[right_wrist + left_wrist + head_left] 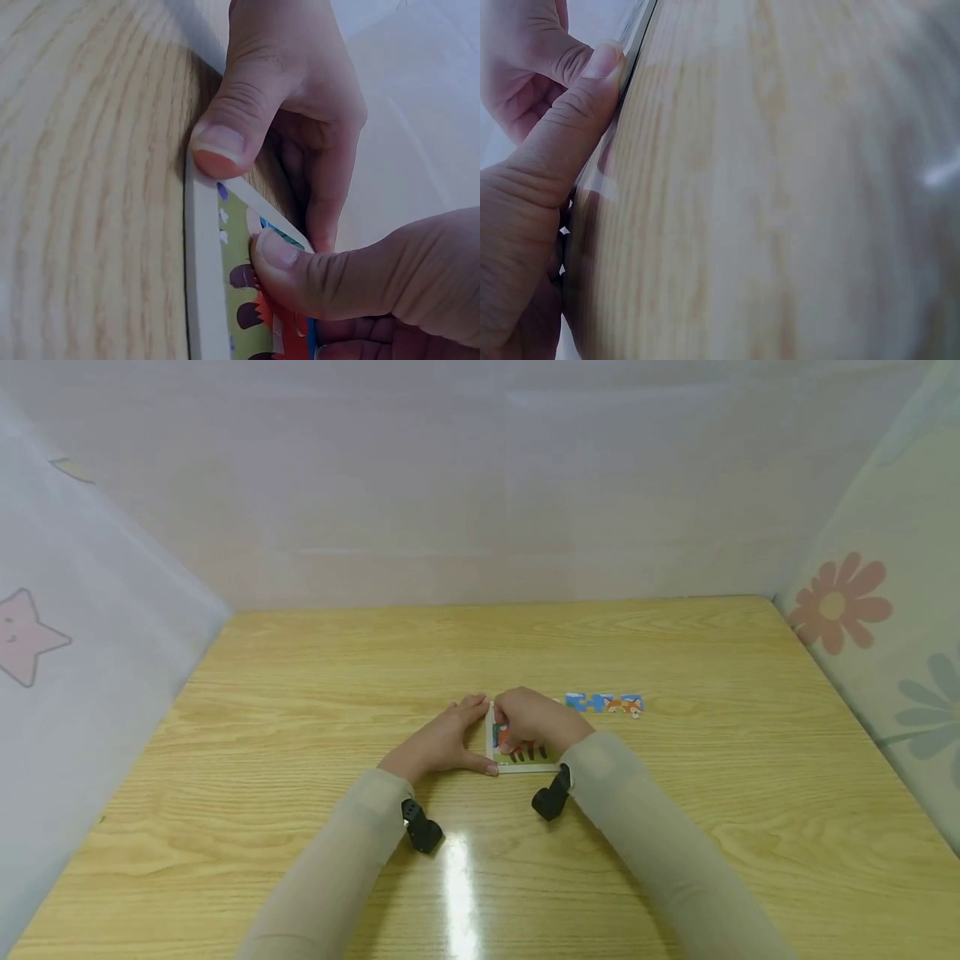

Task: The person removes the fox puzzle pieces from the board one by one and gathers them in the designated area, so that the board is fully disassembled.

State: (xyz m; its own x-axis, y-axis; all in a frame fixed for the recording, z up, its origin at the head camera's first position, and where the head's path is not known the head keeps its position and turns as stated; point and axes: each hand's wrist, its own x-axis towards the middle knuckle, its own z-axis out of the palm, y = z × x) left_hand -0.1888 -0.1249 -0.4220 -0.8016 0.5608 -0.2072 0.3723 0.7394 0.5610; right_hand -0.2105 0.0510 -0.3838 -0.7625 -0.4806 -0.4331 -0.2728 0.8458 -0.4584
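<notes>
A small jigsaw puzzle with a white-edged tray (525,769) lies flat on the table, its picture showing an orange animal with dark legs on green ground. My left hand (448,739) is at the tray's left side, thumb pressing the near left corner and straight fingers reaching to the far left corner. Over the picture, my right hand (542,720) has its fingers curled, and its thumb (281,259) pinches a puzzle piece (289,238) with blue and green on it near the left edge. The hand hides much of that piece and the upper picture.
Loose puzzle pieces, a blue one (588,702) and one with a fox face (624,704), lie right of the tray. The wood-grain table (300,693) is bounded by a pale cloth wall (495,527) behind and patterned cloths at both sides.
</notes>
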